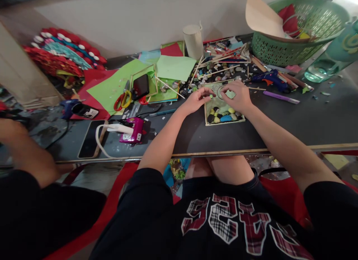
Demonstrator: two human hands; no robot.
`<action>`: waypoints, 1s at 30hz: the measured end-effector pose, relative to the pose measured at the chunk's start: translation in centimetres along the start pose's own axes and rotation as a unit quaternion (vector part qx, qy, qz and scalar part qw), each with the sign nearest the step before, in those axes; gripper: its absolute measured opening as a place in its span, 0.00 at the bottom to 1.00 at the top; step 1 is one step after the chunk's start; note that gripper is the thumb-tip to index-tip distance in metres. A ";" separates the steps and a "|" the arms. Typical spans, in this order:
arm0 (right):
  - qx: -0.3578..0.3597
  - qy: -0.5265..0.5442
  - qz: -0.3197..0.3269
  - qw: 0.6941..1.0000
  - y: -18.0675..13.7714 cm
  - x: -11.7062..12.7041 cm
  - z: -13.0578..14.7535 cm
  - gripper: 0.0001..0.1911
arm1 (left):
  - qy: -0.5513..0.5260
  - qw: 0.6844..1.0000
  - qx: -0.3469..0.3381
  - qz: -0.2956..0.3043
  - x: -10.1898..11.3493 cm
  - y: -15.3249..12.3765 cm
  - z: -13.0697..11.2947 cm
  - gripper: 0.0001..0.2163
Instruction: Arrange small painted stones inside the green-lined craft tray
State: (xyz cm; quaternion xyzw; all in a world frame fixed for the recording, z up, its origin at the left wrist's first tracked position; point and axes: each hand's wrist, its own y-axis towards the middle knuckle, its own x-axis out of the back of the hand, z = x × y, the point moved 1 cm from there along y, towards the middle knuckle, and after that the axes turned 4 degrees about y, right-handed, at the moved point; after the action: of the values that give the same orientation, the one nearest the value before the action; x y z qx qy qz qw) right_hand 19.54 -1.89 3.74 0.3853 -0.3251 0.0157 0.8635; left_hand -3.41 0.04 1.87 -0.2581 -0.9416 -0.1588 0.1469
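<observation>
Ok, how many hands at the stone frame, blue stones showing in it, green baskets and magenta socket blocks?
Hands at the frame (left hand, right hand): 2
Blue stones showing in it: 1
Green baskets: 1
Magenta socket blocks: 1
Total: 5

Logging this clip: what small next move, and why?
Perhaps the right hand should press gently on the far part of the framed panel: it and the left hand are gathered there, while pebbles cluster along the near edge.

Your right hand [237, 94] hides part of the framed panel [213, 103]; the green bit [211, 97] at your left hand [198, 100] is too small to identify. A co-worker's blurred arm [30, 154], left, and the bottle [337, 51], far right, are cut off.
</observation>
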 end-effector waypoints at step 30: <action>-0.064 0.017 -0.001 0.998 -0.8 -0.4 2.0 0.14 | -0.020 0.979 -0.014 -0.202 -3.4 -0.2 -2.0 0.20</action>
State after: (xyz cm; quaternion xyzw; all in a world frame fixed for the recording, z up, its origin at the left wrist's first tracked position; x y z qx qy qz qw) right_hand 18.32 -3.67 3.94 0.3293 -0.3101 0.0002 0.8919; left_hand -0.34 -2.40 2.42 -0.0679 -0.9746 -0.1936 0.0894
